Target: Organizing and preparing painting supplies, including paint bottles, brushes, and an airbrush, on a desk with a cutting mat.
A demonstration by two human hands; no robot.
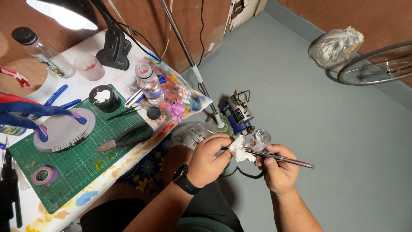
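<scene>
A slim metallic purple airbrush [279, 158] is gripped in the right hand [279, 172], off the surface, over the lap; a crumpled white tissue [238, 150] is pinched at its tip by the left hand [210, 159]. Risks: needle tip could be bent by pressure; clear glass bottle [150, 83] near the surface's right edge could be toppled.

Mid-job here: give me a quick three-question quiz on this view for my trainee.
1. True or false: the left hand presses a white tissue against the airbrush tip.
2. What lies on the green cutting mat nearest the mat's right edge? A) pliers B) a hammer C) a spoon
3. Fill in: the right hand holds the airbrush over the ___, not over the table.

Key: 1 true; 2 A, the pliers; 3 floor.
</scene>
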